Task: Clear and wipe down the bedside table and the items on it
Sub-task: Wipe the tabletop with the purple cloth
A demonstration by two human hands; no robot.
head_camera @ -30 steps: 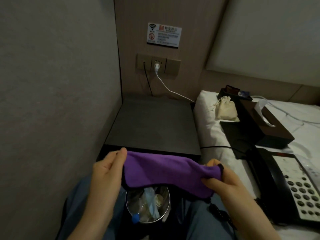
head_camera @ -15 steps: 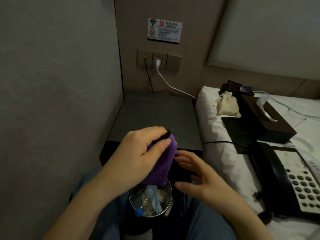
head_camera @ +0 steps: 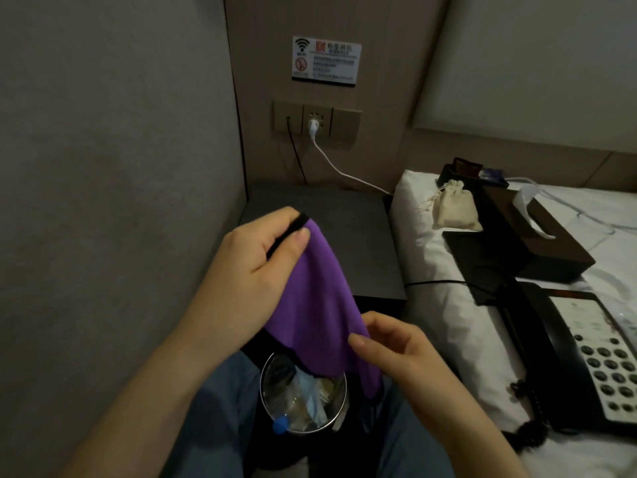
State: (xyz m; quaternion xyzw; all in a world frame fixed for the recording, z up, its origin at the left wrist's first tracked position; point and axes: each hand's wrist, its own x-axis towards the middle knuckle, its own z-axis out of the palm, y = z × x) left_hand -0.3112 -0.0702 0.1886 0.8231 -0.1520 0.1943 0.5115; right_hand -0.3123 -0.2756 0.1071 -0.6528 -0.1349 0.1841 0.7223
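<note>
1. Cloth prep is the step in hand, by my read: table top looks cleared, wiping not yet begun.
2. My left hand [head_camera: 262,267] pinches the black-edged top corner of the purple cloth [head_camera: 317,305], thumb clamped over the hem, cloth hanging down from it.
3. My right hand [head_camera: 396,353] sits at the cloth's lower edge, fingers curled; thumb and forefinger look to be nipping the fabric, though the contact is partly hidden.
4. Cloth hangs in the air in front of the bedside table [head_camera: 344,243], above the waste bin [head_camera: 303,398] between my knees. It is not touching the table.
5. Next move calls for folding or bunching the cloth into a pad, then laying it flat on the table top and sweeping. Watch the white charger cable [head_camera: 339,170] and black cord [head_camera: 298,157] at the table's back edge.
6. Surface: dark grey matt top set in the corner, wall on my left, socket panel [head_camera: 317,120] and a wifi notice [head_camera: 325,60] above it.
7. Room: bed [head_camera: 448,322] to my right carries the removed items: cloth pouch [head_camera: 453,210], tissue box [head_camera: 537,236], black telephone [head_camera: 586,360], small dark tray [head_camera: 465,167] further back.
8. Those items likely need wiping afterwards.
</note>
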